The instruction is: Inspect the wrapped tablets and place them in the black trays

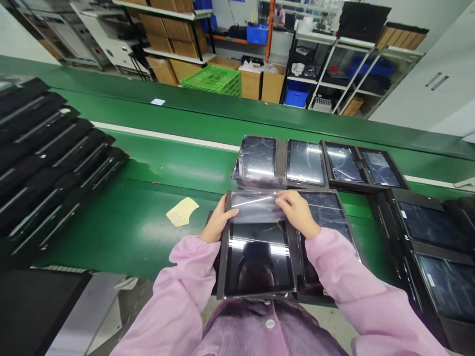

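In front of me a tablet (259, 269) with a glossy black screen lies face up, its dark glass reflecting the ceiling lights. A clear plastic film (254, 210) covers its far end and looks partly lifted there. My left hand (218, 221) grips the tablet's left edge near the far corner, thumb on top and fingers mostly hidden. With thumb and fingers pinched, my right hand (298, 210) holds the film at its far right corner. Under my right forearm is another tablet (326, 213) in a black tray.
Black trays (48, 158) are piled high on the left of the green workbench (148, 198). A torn yellow paper (183, 211) lies near my left hand. Several tablets in trays (305, 162) stand beyond and at right. Past the bench are a green crate (213, 79) and shelves.
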